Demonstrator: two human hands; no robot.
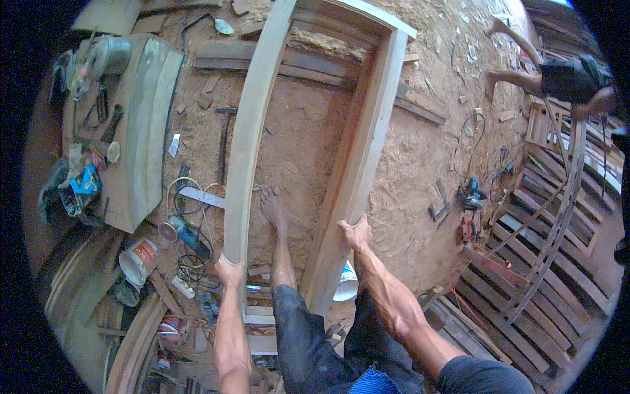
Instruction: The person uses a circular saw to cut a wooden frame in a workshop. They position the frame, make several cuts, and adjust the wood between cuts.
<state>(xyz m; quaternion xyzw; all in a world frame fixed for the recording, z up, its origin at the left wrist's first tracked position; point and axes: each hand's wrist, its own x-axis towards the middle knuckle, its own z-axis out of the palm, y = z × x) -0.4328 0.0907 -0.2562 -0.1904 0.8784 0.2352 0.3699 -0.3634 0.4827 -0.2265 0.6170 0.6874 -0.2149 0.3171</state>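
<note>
Wooden frame (pixel 249 131), edges clasped by left hand (pixel 230 270) and right hand (pixel 357 234), opens onto floor (pixel 302 151).

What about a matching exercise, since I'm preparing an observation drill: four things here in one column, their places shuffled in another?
Things
1. left hand
2. right hand
3. bare foot
4. hammer

Places
A. on the right rail of the wooden frame
B. on the ground, outside the frame to its left
C. on the frame's left rail
D. seen between the two long rails

Pairs: 1-C, 2-A, 3-D, 4-B
</note>
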